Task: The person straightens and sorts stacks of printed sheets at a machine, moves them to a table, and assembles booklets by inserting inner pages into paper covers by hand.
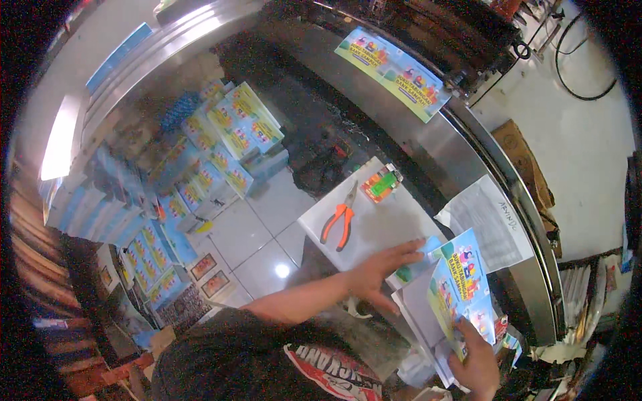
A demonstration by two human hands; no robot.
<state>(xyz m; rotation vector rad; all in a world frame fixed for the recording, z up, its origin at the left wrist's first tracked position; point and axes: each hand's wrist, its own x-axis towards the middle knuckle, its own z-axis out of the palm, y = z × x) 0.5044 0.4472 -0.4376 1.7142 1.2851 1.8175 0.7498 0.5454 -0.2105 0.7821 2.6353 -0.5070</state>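
My left hand lies flat with fingers spread on a small blue and green sheet on the glass counter top. My right hand grips the lower edge of a colourful printed leaflet, lifted at a tilt above a stack of white papers. Orange-handled pliers lie on a white sheet just beyond my left hand. A small orange and green packet sits at that sheet's far corner.
A printed white paper lies on the counter's metal rim. A long colourful banner strip is stuck along the curved counter. Stacks of colourful books show through the glass below. A cardboard box stands on the floor behind.
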